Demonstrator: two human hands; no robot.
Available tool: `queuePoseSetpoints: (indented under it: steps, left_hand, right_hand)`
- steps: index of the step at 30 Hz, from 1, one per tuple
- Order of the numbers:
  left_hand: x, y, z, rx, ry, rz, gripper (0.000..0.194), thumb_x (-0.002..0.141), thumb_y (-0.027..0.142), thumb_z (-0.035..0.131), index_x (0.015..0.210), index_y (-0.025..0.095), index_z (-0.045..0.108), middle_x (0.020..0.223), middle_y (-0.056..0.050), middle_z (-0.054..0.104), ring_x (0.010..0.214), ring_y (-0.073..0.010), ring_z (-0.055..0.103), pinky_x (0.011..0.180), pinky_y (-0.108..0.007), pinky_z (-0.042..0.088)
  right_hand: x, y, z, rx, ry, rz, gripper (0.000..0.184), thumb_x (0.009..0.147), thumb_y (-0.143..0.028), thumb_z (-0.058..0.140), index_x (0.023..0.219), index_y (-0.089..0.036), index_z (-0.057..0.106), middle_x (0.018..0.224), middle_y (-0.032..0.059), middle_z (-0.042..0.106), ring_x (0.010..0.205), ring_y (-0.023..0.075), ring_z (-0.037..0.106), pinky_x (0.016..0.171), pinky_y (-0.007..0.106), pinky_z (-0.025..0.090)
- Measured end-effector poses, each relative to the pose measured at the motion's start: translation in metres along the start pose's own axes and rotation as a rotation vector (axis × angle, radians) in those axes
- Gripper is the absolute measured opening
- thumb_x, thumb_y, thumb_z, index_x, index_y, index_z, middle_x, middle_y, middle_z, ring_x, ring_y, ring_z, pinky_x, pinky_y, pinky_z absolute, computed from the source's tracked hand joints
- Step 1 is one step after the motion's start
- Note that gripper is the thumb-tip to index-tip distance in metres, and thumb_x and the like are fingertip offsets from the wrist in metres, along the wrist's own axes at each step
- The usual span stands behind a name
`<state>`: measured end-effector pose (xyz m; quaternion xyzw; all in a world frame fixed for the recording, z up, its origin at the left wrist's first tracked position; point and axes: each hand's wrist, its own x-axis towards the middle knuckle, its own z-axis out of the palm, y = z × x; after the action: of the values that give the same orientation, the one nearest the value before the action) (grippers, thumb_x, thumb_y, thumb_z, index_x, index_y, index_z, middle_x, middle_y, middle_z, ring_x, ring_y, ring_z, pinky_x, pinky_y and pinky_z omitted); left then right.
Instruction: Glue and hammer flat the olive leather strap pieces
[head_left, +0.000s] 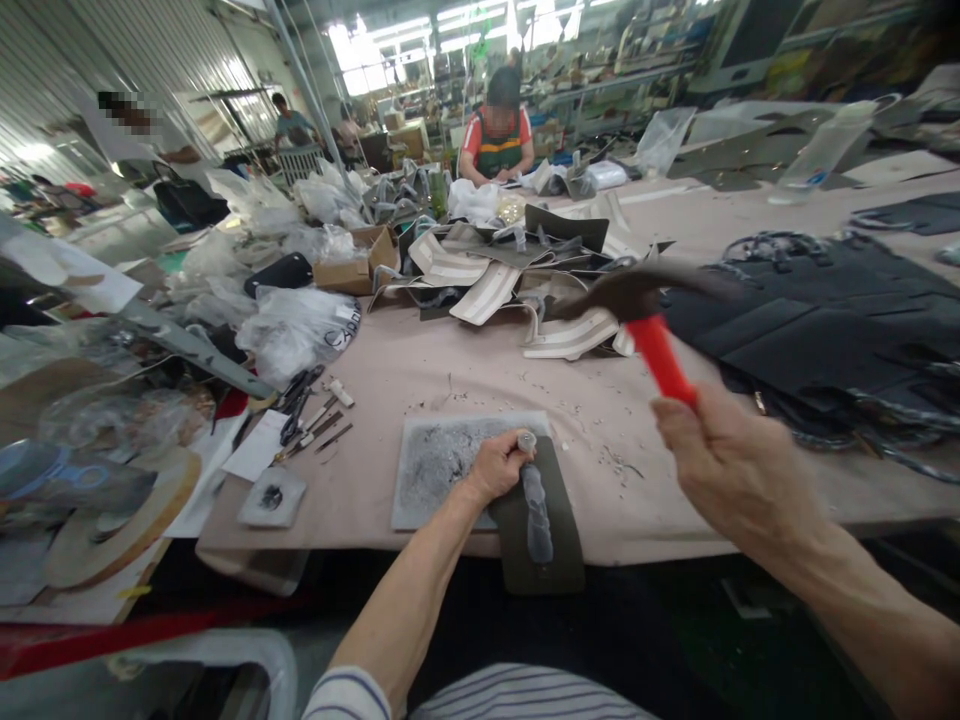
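Red-handled hammer [664, 360] is hanging blurred right of the slab [431, 480], probably head-heavy, suiting the right hand's [739, 470] closed handle grip. Left hand [499, 465] is pinching a metal rod [526, 441], likely hard and slick, best gripped below its top; dark flap [564, 500], seemingly stiff but bendable, is overhanging the near edge.

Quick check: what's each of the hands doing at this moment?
Left hand: closed around an upright metal punch.
Right hand: closed on the red handle of a raised hammer.
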<state>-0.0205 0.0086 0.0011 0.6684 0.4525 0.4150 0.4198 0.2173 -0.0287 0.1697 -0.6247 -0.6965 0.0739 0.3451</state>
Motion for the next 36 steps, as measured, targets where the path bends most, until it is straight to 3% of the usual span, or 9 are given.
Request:
queuePoseSetpoints:
  steps: [3, 7, 9, 14, 17, 21, 26, 32, 36]
  left_hand:
    - [0.001, 0.000, 0.000, -0.001, 0.001, -0.001, 0.010, 0.084, 0.016, 0.060, 0.085, 0.019, 0.070, 0.082, -0.002, 0.071, 0.078, -0.0181, 0.065, 0.077, -0.028, 0.050]
    - [-0.003, 0.000, 0.000, 0.032, 0.007, -0.021, 0.014, 0.083, 0.014, 0.058, 0.089, 0.019, 0.070, 0.080, -0.001, 0.071, 0.075, -0.0169, 0.065, 0.074, -0.027, 0.050]
    - [-0.004, 0.001, 0.001, 0.039, 0.011, -0.034, 0.013, 0.084, 0.015, 0.058, 0.089, 0.020, 0.070, 0.080, -0.001, 0.072, 0.075, -0.0168, 0.065, 0.074, -0.027, 0.050]
    - [-0.005, 0.000, 0.002, 0.008, 0.020, -0.042, 0.012, 0.084, 0.018, 0.061, 0.090, 0.021, 0.071, 0.087, -0.001, 0.074, 0.083, -0.0178, 0.067, 0.080, -0.028, 0.052]
    - [-0.005, 0.000, 0.001, 0.021, 0.022, -0.026, 0.012, 0.084, 0.018, 0.061, 0.090, 0.021, 0.071, 0.087, -0.001, 0.074, 0.082, -0.0176, 0.067, 0.080, -0.028, 0.052]
    - [-0.006, 0.002, 0.001, 0.014, 0.042, -0.022, 0.011, 0.083, 0.018, 0.063, 0.089, 0.020, 0.072, 0.085, -0.002, 0.074, 0.079, -0.0172, 0.067, 0.077, -0.028, 0.053]
    - [-0.003, -0.001, 0.007, -0.095, 0.115, -0.117, 0.008, 0.078, 0.021, 0.070, 0.086, 0.018, 0.072, 0.081, -0.002, 0.074, 0.076, -0.0164, 0.066, 0.074, -0.027, 0.053]
    - [0.016, 0.025, -0.015, -0.472, 0.561, -0.184, 0.026, 0.073, 0.036, 0.080, 0.080, 0.016, 0.066, 0.074, -0.001, 0.071, 0.070, -0.0157, 0.069, 0.071, -0.027, 0.056]
    - [0.023, 0.063, -0.043, -0.378, 0.580, 0.015, 0.024, 0.076, 0.034, 0.081, 0.087, 0.017, 0.069, 0.084, -0.003, 0.075, 0.081, -0.0172, 0.072, 0.081, -0.029, 0.057]
  right_hand:
    - [-0.014, -0.001, 0.008, 0.040, 0.093, 0.039, 0.041, 0.099, -0.058, 0.031, 0.078, -0.026, 0.044, 0.056, 0.0004, 0.049, 0.046, 0.0147, 0.043, 0.050, 0.029, 0.029]
    - [-0.040, 0.028, 0.033, -0.178, -0.482, -0.047, 0.035, 0.095, -0.051, 0.039, 0.074, -0.025, 0.047, 0.050, 0.0002, 0.047, 0.040, 0.0139, 0.033, 0.049, 0.031, 0.016]
    - [-0.042, 0.048, 0.040, -0.249, -0.601, -0.012, 0.030, 0.096, -0.048, 0.042, 0.080, -0.024, 0.050, 0.056, 0.0011, 0.053, 0.043, 0.0153, 0.039, 0.050, 0.031, 0.017]
    - [-0.042, 0.102, 0.059, -0.234, -0.658, 0.162, 0.032, 0.101, -0.043, 0.036, 0.084, -0.022, 0.054, 0.066, 0.0040, 0.061, 0.058, 0.0195, 0.056, 0.056, 0.029, 0.031]
    - [-0.050, 0.116, 0.078, -0.384, -0.565, 0.181, 0.031, 0.100, -0.038, 0.040, 0.098, -0.016, 0.060, 0.084, 0.0120, 0.068, 0.072, 0.0252, 0.062, 0.062, 0.033, 0.040]
    - [-0.061, 0.078, 0.092, -0.336, -0.310, -0.266, 0.042, 0.093, -0.021, 0.049, 0.134, -0.013, 0.053, 0.140, 0.0208, 0.054, 0.115, 0.0320, 0.056, 0.090, 0.042, 0.045]
    - [-0.072, 0.006, 0.102, -0.170, -0.612, -0.780, 0.040, 0.075, -0.003, 0.053, 0.109, -0.020, 0.064, 0.134, 0.0111, 0.058, 0.100, 0.0247, 0.056, 0.086, 0.038, 0.043]
    - [-0.061, -0.014, 0.103, -0.406, -0.480, -0.639, 0.018, 0.082, -0.005, 0.050, 0.086, -0.018, 0.062, 0.088, 0.0114, 0.065, 0.077, 0.0244, 0.060, 0.072, 0.037, 0.041]
    - [-0.037, -0.015, 0.088, -0.479, -0.421, -0.261, 0.014, 0.092, -0.016, 0.047, 0.095, -0.016, 0.061, 0.083, 0.0130, 0.068, 0.070, 0.0246, 0.065, 0.061, 0.034, 0.036]
